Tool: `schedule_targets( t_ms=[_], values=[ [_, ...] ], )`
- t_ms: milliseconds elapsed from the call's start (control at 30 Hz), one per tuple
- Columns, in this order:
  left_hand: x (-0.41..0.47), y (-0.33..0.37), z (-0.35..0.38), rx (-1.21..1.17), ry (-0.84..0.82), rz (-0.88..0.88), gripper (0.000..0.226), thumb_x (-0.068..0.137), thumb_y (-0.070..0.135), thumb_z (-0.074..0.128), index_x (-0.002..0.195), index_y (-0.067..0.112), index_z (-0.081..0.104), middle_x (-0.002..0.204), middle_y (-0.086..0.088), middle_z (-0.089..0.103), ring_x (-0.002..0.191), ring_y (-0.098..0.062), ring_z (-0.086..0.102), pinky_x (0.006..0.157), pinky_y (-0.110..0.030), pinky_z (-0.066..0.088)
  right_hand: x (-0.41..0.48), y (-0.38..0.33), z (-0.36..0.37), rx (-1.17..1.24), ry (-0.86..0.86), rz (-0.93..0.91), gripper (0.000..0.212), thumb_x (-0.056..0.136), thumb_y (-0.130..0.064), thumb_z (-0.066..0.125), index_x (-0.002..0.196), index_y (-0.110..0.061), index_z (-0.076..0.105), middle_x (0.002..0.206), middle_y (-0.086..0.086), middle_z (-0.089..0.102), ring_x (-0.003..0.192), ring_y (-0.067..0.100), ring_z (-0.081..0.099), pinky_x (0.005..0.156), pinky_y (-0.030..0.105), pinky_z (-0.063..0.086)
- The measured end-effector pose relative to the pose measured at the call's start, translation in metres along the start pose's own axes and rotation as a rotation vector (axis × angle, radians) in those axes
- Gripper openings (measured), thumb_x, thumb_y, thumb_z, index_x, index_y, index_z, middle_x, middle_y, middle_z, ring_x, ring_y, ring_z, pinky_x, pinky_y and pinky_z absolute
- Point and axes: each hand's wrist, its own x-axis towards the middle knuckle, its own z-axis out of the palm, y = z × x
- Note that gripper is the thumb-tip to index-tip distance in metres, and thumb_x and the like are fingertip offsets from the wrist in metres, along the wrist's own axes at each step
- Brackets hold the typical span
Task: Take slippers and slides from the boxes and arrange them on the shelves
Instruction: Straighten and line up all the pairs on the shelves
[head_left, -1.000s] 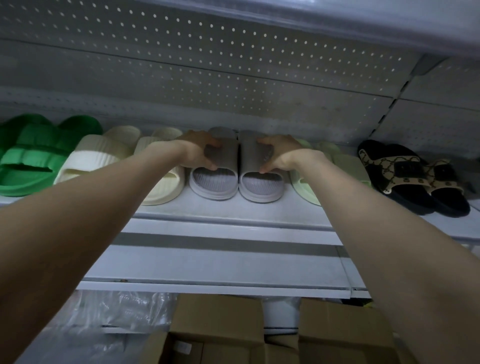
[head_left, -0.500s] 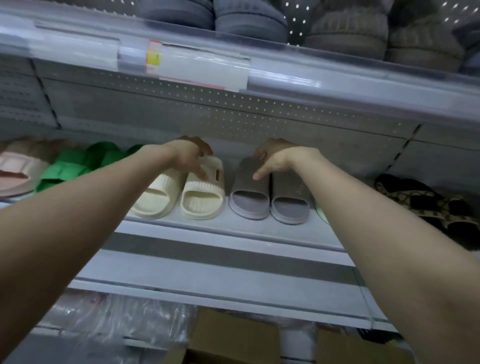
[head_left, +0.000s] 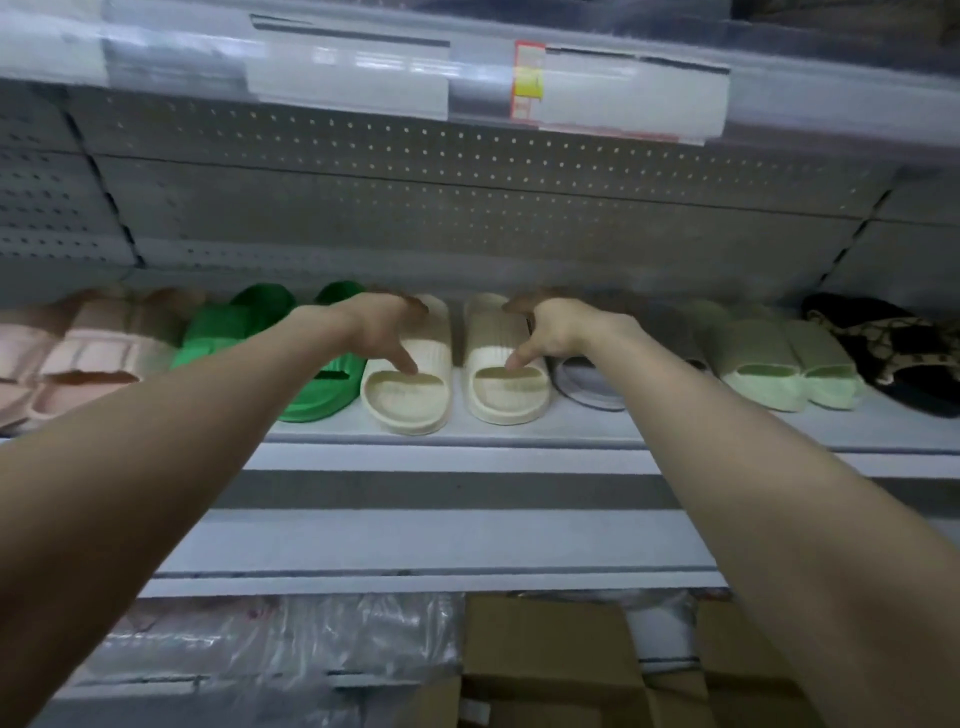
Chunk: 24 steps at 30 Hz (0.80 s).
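Note:
A pair of cream ribbed slides stands side by side on the white shelf (head_left: 467, 434), toes toward the pegboard back. My left hand (head_left: 382, 327) lies over the strap of the left cream slide (head_left: 405, 402), thumb at the strap's front edge. In the same way my right hand (head_left: 553, 332) is laid on the right cream slide (head_left: 511, 397). Both hands seem to clasp the straps. A small gap separates the two slides.
On the same shelf stand pink slides (head_left: 93, 353), green slides (head_left: 228, 327), grey slides (head_left: 589, 387), pale green slides (head_left: 763, 371) and black patterned sandals (head_left: 893, 343). Above is a shelf rail with price labels (head_left: 623, 88). Below are cardboard boxes (head_left: 550, 654) and plastic bags (head_left: 260, 639).
Both hands left the grey slides and moved left onto the cream pair. The view shifted left and upward, bringing pink slides into sight.

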Motion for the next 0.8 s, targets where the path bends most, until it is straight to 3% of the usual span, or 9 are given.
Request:
schedule_targets(
  t_ms=[100,300,433,667,800],
  values=[
    [0.009,-0.009,0.007,0.022,-0.031,0.044,0.089,0.077,0.035,0.073,0.148,0.017,0.022,0.150,-0.005,0.033,0.134,-0.024,0.037,0.104,-0.027,0.031,0.007,-0.005,0.012,-0.007,-0.006,0.055,0.089,0.071,-0.040,0.079,0.146,-0.022,0.034,0.143,0.007,0.044,0.128,0.028,0.044,0.105,0.041,0.040],
    [0.026,-0.021,0.015,-0.003,-0.050,0.088,0.093,0.079,0.035,0.071,0.149,0.023,0.012,0.153,-0.001,0.026,0.136,-0.024,0.033,0.105,-0.028,0.031,0.022,-0.006,0.022,-0.037,-0.017,0.177,0.063,0.077,-0.040,0.075,0.125,-0.005,0.053,0.118,0.009,0.057,0.107,0.026,0.053,0.087,0.032,0.046],
    [0.035,-0.027,0.018,-0.046,-0.065,0.076,0.096,0.077,0.039,0.072,0.149,0.028,0.010,0.154,0.001,0.022,0.138,-0.023,0.030,0.109,-0.031,0.030,0.032,-0.010,0.024,-0.049,0.011,0.157,0.078,0.071,-0.043,0.078,0.138,-0.015,0.046,0.134,0.008,0.052,0.119,0.028,0.051,0.100,0.038,0.044],
    [0.042,-0.028,0.018,-0.061,-0.026,0.068,0.097,0.074,0.037,0.076,0.149,0.025,0.015,0.153,-0.003,0.024,0.138,-0.025,0.028,0.112,-0.035,0.027,0.042,-0.011,0.022,-0.029,-0.006,0.160,0.077,0.071,-0.047,0.077,0.138,-0.025,0.046,0.140,0.006,0.047,0.123,0.028,0.048,0.102,0.039,0.043],
    [0.043,-0.027,0.015,-0.058,0.001,0.067,0.094,0.076,0.035,0.075,0.148,0.025,0.015,0.154,-0.002,0.021,0.141,-0.023,0.021,0.113,-0.032,0.019,0.038,-0.014,0.016,0.082,-0.010,0.132,0.082,0.075,-0.035,0.078,0.143,-0.040,0.033,0.149,0.004,0.034,0.132,0.031,0.039,0.105,0.040,0.040]
  ],
)
